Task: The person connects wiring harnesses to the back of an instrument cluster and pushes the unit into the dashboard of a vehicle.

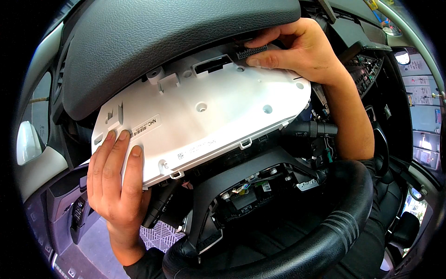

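Observation:
A white plastic instrument cluster back (227, 114), with bosses, clips and a label, lies tilted beneath the overhang of the dark dashboard hood (176, 28). My left hand (116, 181) grips its lower left end, fingertips on the white face and thumb hidden. At the top right, my right hand (302, 56) pinches a black multi-pin connector (248, 52) between thumb and fingers, beside a dark rectangular socket (211, 66) in the housing. Whether the connector touches the socket's rim or anything behind it, I cannot tell.
Below is the black steering wheel (344, 214) with its centre opened and small wires showing, with column stalks (309, 130) either side. An opened dash section (362, 69) with exposed parts is at the right. A door (69, 209) and mirror are at the left, above a grey patterned floor.

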`<state>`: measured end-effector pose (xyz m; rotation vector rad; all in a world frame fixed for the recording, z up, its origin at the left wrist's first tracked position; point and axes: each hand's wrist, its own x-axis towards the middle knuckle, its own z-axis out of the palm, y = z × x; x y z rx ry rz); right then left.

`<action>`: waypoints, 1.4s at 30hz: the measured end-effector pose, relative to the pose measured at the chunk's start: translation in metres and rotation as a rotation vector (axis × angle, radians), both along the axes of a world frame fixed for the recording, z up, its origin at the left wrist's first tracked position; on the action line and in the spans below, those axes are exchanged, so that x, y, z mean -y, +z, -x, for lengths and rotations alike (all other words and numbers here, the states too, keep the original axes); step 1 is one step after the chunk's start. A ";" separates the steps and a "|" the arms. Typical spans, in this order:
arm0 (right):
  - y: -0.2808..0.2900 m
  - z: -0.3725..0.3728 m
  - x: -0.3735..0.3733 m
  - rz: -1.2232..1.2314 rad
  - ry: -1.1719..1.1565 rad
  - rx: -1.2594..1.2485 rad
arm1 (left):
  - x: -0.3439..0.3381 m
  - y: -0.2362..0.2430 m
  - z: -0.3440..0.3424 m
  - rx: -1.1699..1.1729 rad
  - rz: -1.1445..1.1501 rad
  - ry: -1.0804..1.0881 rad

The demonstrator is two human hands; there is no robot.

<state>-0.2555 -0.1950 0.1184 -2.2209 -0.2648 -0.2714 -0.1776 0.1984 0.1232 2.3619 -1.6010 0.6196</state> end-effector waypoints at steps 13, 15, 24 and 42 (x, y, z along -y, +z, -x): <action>-0.002 0.000 -0.003 -0.045 -0.035 -0.032 | 0.002 0.001 0.001 0.016 0.014 -0.019; -0.001 0.000 -0.004 -0.027 -0.032 -0.029 | 0.002 0.001 0.000 0.017 0.017 -0.022; -0.003 0.000 -0.006 -0.083 -0.084 -0.075 | 0.000 0.000 -0.001 0.020 0.005 -0.019; -0.004 -0.001 -0.002 -0.074 -0.047 -0.064 | 0.001 -0.001 0.000 0.011 0.028 -0.019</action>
